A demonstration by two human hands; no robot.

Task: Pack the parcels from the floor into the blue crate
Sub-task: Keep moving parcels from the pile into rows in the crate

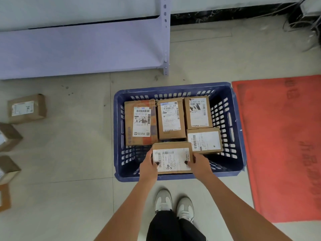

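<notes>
A blue slotted crate (232, 119) stands on the tiled floor in front of my feet. Inside it lie several labelled cardboard parcels: a large one (140, 121) at the back left, one in the middle (171, 119), one at the back right (198, 113) and one below that (205, 140). Both hands hold another labelled parcel (172, 158) over the crate's near side. My left hand (149, 165) grips its left end and my right hand (199, 164) its right end.
Several parcels lie on the floor to the left, the nearest whole one being a box (27, 108); others (8, 136) are cut by the frame edge. A lilac metal shelf (86, 49) stands behind the crate. A red mat (281, 145) lies to the right. Cables (304, 20) sit at the far right.
</notes>
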